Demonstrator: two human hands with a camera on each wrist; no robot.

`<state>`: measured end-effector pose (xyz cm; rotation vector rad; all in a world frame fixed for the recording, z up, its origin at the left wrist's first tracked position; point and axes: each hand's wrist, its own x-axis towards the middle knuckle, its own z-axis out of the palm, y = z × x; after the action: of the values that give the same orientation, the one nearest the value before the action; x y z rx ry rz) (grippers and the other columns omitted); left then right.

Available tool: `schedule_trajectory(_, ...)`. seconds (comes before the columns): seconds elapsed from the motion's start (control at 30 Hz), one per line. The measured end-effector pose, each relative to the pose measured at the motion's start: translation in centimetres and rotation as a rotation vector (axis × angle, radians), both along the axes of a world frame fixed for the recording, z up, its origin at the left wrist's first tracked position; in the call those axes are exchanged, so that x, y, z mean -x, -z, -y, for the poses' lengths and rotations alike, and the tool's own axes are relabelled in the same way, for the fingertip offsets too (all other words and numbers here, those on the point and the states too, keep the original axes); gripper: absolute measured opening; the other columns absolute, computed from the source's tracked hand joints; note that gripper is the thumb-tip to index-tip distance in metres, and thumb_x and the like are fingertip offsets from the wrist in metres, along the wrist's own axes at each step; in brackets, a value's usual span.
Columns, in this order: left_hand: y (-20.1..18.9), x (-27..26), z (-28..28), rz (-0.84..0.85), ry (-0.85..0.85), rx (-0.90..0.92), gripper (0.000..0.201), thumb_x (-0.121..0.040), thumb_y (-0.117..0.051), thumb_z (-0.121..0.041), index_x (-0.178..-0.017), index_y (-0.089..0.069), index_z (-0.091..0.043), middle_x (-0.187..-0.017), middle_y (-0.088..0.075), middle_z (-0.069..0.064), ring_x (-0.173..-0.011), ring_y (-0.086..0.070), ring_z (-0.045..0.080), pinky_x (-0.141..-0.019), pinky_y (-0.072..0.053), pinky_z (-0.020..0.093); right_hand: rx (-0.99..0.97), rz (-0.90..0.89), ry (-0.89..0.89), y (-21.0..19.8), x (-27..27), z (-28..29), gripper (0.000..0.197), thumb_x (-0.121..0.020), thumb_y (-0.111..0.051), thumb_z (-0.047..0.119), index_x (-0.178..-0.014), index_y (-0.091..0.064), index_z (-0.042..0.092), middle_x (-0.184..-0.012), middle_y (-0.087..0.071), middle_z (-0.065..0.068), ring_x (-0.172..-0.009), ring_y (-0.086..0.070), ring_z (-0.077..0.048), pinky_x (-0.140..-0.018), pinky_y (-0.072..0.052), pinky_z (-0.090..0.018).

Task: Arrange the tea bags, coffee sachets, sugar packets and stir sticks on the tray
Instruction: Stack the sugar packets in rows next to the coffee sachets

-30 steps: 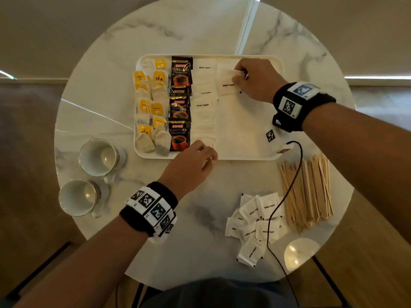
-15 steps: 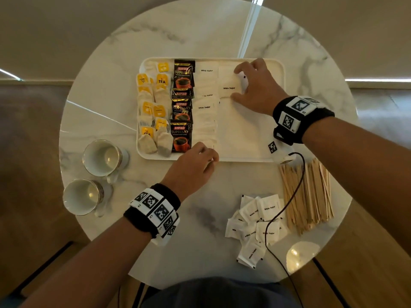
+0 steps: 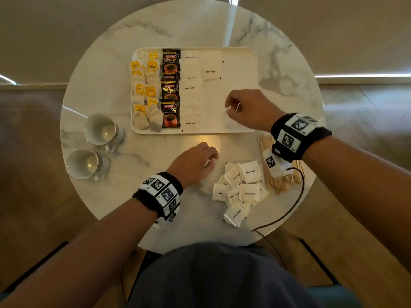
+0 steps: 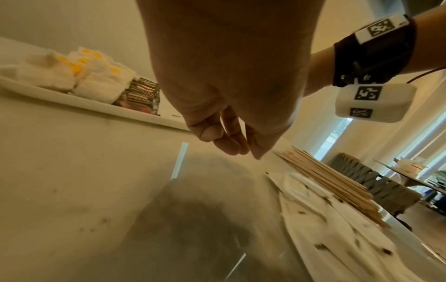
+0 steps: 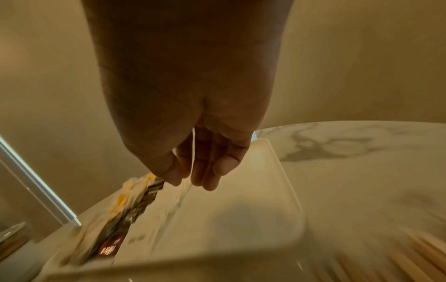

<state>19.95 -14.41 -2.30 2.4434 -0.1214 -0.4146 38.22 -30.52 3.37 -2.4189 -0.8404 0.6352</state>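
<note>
**Paper, foil and wood on marble**

We see a round table (image 3: 111, 90) of glossy, grey-veined marble carrying a cream rectangular tray (image 3: 250, 63) with rounded corners. On the tray, from its left side: soft, crumpled tea bags (image 3: 144, 94) with yellow tags, a column of shiny dark coffee sachets (image 3: 170, 90), then flat white paper sugar packets (image 3: 191, 92) in overlapping rows, one more lying just beside them near the far edge.

Our left hand (image 3: 193, 162) hovers over bare marble with fingers loosely curled and nothing in them; our right hand (image 3: 249, 110) hangs above the tray's bare right part, fingers relaxed and empty (the right wrist view is blurred). A loose heap of sugar packets (image 3: 240, 187) lies near us on the table, touching a bundle of thin, pale wooden stir sticks (image 3: 280, 183). Two glossy cups (image 3: 93, 147) stand at the left.
</note>
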Motion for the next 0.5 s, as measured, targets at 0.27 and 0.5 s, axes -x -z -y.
schedule_trajectory(0.27,1.0,2.7,4.9,-0.127,-0.039,-0.067,0.034,-0.094,-0.059,-0.043,-0.115,-0.056,-0.016,-0.106,-0.055,0.001,-0.086,-0.059,0.021,-0.075,-0.052,0.037,0.097,-0.117,-0.025,2.1,9.1,6.1,0.015,-0.092,-0.057,0.015,-0.102,-0.067,0.015,-0.082,-0.058,0.013,-0.074,-0.055,-0.005,-0.073,-0.048,-0.021)
schedule_trajectory(0.5,1.2,3.1,6.0,-0.1,-0.094,-0.134,0.027,-0.094,-0.059,-0.041,-0.104,-0.055,-0.016,-0.102,-0.053,0.0,-0.085,-0.055,0.02,-0.073,-0.049,0.035,0.123,-0.146,-0.028,3.5,12.9,8.7,0.015,-0.092,-0.057,0.018,-0.105,-0.065,0.018,-0.092,-0.063,0.003,-0.084,-0.058,-0.014,-0.079,-0.051,-0.03)
